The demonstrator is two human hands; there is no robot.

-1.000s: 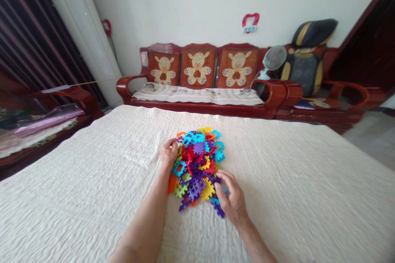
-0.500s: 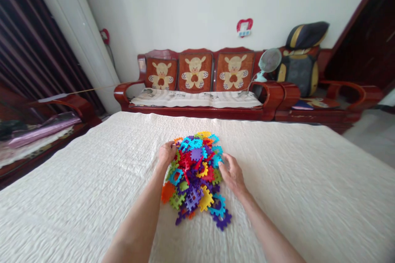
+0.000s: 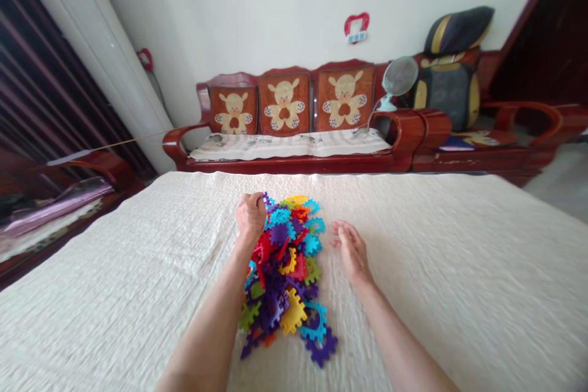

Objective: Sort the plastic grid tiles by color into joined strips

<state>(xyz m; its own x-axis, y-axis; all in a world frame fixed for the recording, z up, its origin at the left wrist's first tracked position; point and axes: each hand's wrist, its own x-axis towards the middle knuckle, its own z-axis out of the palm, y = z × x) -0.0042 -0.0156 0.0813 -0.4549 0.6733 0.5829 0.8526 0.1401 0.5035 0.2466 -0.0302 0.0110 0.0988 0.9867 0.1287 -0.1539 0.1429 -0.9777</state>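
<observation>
A pile of colourful plastic interlocking pieces (image 3: 287, 269) in purple, blue, red, yellow, green and orange lies on a cream quilted cloth (image 3: 138, 269). My left hand (image 3: 250, 216) rests at the pile's far left corner with its fingers curled round some pieces there. My right hand (image 3: 351, 247) lies just right of the pile, fingers stretched out and slightly apart, holding nothing. Both forearms reach in from the bottom edge, the left one partly covering the pile's left side.
A red wooden sofa (image 3: 294, 159) with bear-print cushions stands beyond the cloth's far edge. A small fan (image 3: 397, 78) and a dark backpack (image 3: 448, 82) sit at its right end. A wooden chair (image 3: 68, 177) with purple fabric is at left.
My right hand slid from the pile's near right corner up and out to its right side and opened. The pile now stretches toward me. My left hand stayed at the far left corner.
</observation>
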